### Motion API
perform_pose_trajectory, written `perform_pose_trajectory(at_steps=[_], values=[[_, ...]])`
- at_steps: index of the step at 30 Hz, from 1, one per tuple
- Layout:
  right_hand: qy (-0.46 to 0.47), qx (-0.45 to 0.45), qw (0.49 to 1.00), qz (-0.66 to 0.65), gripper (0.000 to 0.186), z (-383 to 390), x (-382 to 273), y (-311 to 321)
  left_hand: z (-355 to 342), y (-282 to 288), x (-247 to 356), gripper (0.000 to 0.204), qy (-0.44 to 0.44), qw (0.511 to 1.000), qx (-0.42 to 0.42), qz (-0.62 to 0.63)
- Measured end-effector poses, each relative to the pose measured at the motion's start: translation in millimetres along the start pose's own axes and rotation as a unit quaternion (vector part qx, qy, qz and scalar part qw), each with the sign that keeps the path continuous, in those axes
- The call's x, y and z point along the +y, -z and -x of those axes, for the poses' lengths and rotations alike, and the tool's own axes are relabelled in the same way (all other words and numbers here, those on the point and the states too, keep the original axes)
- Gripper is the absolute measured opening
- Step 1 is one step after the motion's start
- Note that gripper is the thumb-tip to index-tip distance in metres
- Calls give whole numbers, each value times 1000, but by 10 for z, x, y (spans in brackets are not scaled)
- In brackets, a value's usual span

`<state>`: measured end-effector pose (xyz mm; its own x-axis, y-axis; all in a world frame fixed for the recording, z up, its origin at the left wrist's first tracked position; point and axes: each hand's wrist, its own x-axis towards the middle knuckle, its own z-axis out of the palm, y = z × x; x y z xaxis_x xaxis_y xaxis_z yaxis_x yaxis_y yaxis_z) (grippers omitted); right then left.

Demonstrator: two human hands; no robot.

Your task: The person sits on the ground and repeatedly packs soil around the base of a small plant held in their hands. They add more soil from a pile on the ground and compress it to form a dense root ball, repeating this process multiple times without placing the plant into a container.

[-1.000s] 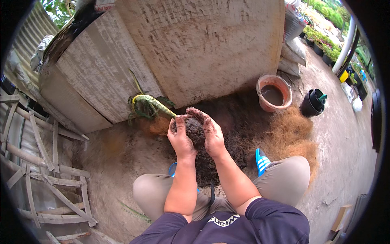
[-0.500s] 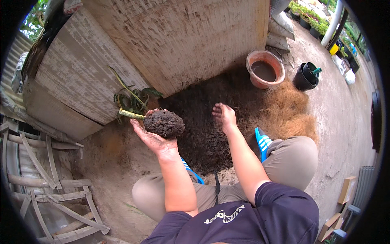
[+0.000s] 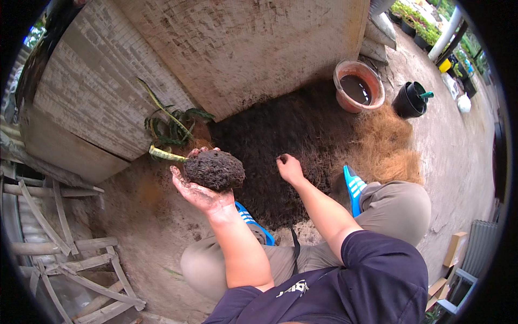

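Observation:
A dark, clumped ball of soil and roots (image 3: 216, 170) rests on my upturned left hand (image 3: 198, 193), fingers curled up behind it. From its left side juts a short, thick, yellow-green plant stem (image 3: 168, 155). My right hand (image 3: 292, 169) is over the dark soil (image 3: 264, 178), right of the ball and apart from it. Its fingers are curled in, and whatever they hold, if anything, cannot be made out. Soil smears the left palm and fingers. Just beyond the left hand, a plant with dark leaves and a long yellowish stem (image 3: 175, 124) lies against the boards.
A reddish basin of murky water (image 3: 345, 102) stands at the far right of the soil. Beside it are stacked black pots (image 3: 407, 105) with a green-handled thing inside. Brown fibre (image 3: 386, 146) lies nearer. Large boards (image 3: 243, 59) stand behind; a wooden frame (image 3: 65, 248) is at left.
My right hand has gone from spread fingers to curled ones, slightly lower over the soil. The left hand still holds the root ball, now tilted a little. The view has shifted slightly.

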<state>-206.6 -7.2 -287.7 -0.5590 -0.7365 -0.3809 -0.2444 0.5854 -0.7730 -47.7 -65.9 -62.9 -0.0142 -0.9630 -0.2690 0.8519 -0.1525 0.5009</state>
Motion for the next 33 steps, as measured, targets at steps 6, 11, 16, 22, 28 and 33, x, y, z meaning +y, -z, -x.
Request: perform_pose_trajectory(at_steps=[6, 11, 16, 22, 28, 33], values=[[186, -109, 914, 345, 31, -236, -39, -66, -25, -7, -35, 50, 49, 997, -64, -17], [180, -155, 891, 387, 34, -524, 24, -157, -97, 82, -150, 47, 56, 996, -46, -55], [213, -158, 865, 426, 42, -632, 230, -297, -119, 65, -231, 46, 83, 994, -28, -67], [159, -220, 854, 445, 43, -567, 134, -413, -145, 124, -245, 45, 79, 994, -16, -78], [161, -234, 845, 453, 35, -587, 120, -322, -73, -51, -243, 44, 81, 994, -9, -67], [179, -227, 837, 465, 30, -527, 45, -250, -4, -33, -215, 41, 85, 994, -2, -66]])
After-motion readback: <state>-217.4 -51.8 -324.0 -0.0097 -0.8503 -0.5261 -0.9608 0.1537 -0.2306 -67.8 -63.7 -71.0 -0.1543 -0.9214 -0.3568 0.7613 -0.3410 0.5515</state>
